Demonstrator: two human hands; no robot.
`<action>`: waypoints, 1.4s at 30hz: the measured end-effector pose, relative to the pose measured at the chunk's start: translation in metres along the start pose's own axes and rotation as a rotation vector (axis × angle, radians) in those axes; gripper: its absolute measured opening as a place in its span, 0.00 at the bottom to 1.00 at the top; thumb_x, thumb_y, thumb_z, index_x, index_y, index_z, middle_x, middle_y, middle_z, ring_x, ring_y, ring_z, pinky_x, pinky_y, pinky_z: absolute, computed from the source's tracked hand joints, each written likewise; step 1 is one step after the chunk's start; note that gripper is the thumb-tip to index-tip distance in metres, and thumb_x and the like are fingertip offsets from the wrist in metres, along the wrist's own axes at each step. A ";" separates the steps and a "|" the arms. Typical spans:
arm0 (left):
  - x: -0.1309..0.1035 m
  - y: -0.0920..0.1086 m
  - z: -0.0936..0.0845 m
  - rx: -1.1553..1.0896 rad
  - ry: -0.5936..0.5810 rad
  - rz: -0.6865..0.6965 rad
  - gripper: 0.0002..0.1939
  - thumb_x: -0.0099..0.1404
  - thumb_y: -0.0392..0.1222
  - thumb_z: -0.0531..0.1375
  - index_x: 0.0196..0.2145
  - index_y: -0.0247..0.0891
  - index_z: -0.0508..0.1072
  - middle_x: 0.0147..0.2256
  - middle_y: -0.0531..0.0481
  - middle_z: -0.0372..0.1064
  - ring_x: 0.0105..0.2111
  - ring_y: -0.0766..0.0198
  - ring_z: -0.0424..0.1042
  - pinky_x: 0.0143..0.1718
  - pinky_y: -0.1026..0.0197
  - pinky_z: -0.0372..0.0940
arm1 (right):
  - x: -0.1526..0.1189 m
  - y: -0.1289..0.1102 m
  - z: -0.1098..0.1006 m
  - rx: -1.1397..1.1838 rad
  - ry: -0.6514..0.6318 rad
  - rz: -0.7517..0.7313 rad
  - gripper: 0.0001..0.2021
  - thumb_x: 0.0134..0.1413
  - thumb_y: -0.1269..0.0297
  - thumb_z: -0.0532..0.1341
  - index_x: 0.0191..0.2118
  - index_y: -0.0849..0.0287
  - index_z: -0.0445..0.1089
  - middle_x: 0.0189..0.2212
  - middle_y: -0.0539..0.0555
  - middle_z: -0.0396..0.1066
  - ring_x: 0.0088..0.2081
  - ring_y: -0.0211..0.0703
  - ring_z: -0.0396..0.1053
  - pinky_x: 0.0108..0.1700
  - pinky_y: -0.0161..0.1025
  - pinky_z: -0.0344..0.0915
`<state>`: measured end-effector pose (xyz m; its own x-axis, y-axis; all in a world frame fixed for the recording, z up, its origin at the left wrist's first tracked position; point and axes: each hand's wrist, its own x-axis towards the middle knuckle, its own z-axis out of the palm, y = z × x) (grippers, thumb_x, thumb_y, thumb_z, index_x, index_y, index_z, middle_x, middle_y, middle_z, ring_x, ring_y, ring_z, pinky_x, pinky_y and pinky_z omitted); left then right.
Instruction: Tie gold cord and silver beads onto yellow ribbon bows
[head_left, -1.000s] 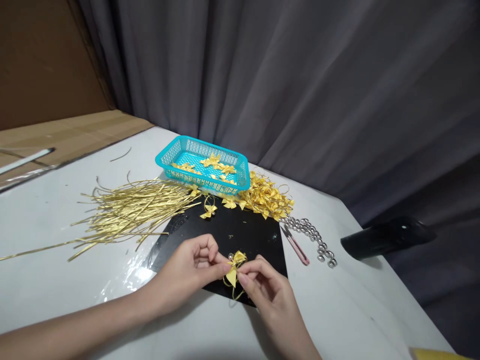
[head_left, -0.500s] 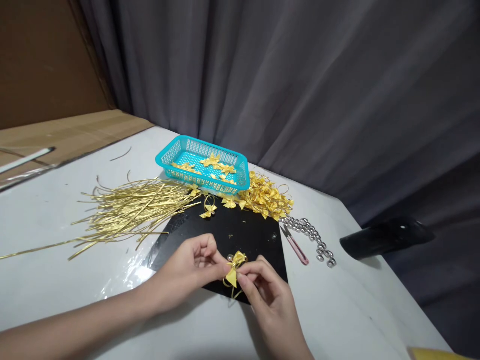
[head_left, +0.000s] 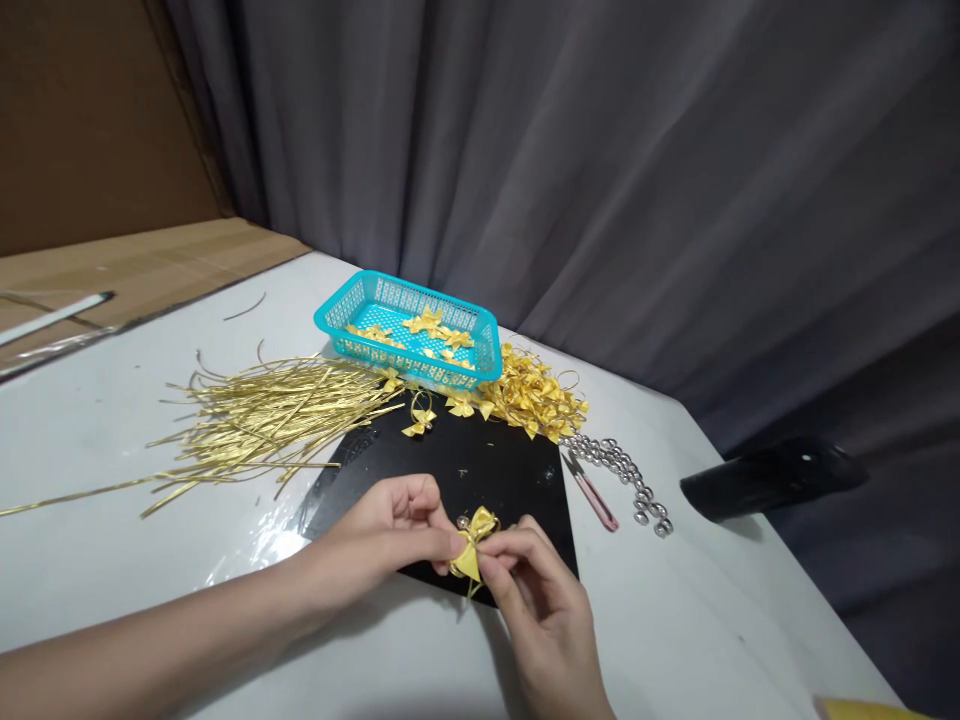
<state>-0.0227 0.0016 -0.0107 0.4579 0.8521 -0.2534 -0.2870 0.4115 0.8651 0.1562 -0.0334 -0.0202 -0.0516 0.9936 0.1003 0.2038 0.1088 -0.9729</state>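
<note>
A yellow ribbon bow [head_left: 469, 562] with gold cord and a small silver bell [head_left: 463, 522] is pinched between both hands above the front of a black mat [head_left: 480, 460]. My left hand [head_left: 394, 525] grips the bow's left side between thumb and fingers. From the right, my right hand [head_left: 536, 590] pinches its other side with thumb and forefinger. Another bow [head_left: 418, 421] with a cord loop lies at the mat's far edge. How the cord runs behind the held bow is hidden by my fingers.
Behind the mat stands a blue basket [head_left: 409, 358] holding yellow bows. Gold cords [head_left: 277, 410] spread out on the left. To the right are a heap of bows [head_left: 536, 395], silver bells [head_left: 622, 465], pink-handled snips [head_left: 596, 500] and a black cylindrical object [head_left: 750, 480].
The bow has turned slightly and shifted a little to the right in my fingers. Both hands keep their pinch, and the view has shifted slightly.
</note>
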 end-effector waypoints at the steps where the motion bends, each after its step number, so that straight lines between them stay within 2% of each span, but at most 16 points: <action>1: 0.000 0.000 0.000 0.002 0.001 0.002 0.12 0.56 0.38 0.66 0.25 0.35 0.65 0.23 0.55 0.68 0.25 0.71 0.65 0.28 0.69 0.57 | -0.001 -0.002 0.002 0.012 0.017 0.020 0.11 0.58 0.55 0.62 0.31 0.56 0.73 0.28 0.50 0.62 0.31 0.40 0.62 0.34 0.33 0.60; 9: 0.003 -0.006 -0.003 0.028 0.028 -0.007 0.11 0.56 0.37 0.65 0.24 0.35 0.66 0.23 0.54 0.69 0.25 0.70 0.65 0.28 0.68 0.57 | -0.003 0.000 0.005 0.005 0.024 0.055 0.13 0.57 0.52 0.62 0.31 0.56 0.72 0.27 0.50 0.66 0.32 0.41 0.64 0.39 0.34 0.63; 14: 0.005 -0.009 -0.003 -0.023 0.021 -0.039 0.13 0.55 0.37 0.66 0.23 0.35 0.64 0.23 0.54 0.68 0.24 0.70 0.65 0.28 0.68 0.57 | -0.004 0.002 0.007 0.012 0.026 0.063 0.13 0.58 0.51 0.62 0.32 0.56 0.72 0.28 0.50 0.66 0.29 0.40 0.65 0.35 0.33 0.65; 20: 0.005 -0.007 -0.002 -0.050 0.065 -0.052 0.14 0.52 0.37 0.67 0.22 0.35 0.63 0.22 0.55 0.67 0.24 0.70 0.64 0.28 0.68 0.58 | 0.001 0.006 0.006 0.035 -0.008 0.076 0.10 0.56 0.54 0.64 0.32 0.56 0.73 0.27 0.50 0.67 0.29 0.38 0.66 0.36 0.32 0.66; 26: 0.007 -0.003 -0.004 -0.057 0.110 -0.010 0.16 0.53 0.38 0.67 0.22 0.37 0.60 0.22 0.56 0.66 0.24 0.71 0.63 0.28 0.68 0.58 | 0.004 0.012 -0.003 -0.033 -0.063 0.039 0.10 0.57 0.56 0.64 0.32 0.58 0.74 0.28 0.51 0.67 0.31 0.40 0.67 0.34 0.33 0.64; 37: 0.004 -0.005 -0.004 0.018 0.091 0.018 0.15 0.56 0.38 0.66 0.23 0.36 0.61 0.23 0.56 0.67 0.25 0.70 0.64 0.30 0.67 0.59 | 0.001 -0.002 0.003 0.002 -0.030 0.124 0.15 0.56 0.52 0.63 0.29 0.59 0.70 0.25 0.50 0.66 0.30 0.40 0.63 0.33 0.33 0.60; 42: 0.005 -0.008 -0.002 0.011 0.084 0.001 0.16 0.55 0.38 0.66 0.22 0.37 0.60 0.22 0.56 0.67 0.25 0.70 0.64 0.29 0.67 0.58 | 0.000 -0.003 0.004 0.010 -0.037 0.125 0.15 0.56 0.52 0.63 0.29 0.59 0.70 0.26 0.51 0.67 0.30 0.41 0.65 0.34 0.34 0.61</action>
<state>-0.0198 0.0029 -0.0194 0.3857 0.8767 -0.2876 -0.2783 0.4077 0.8697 0.1515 -0.0337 -0.0180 -0.0630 0.9976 -0.0295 0.2007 -0.0163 -0.9795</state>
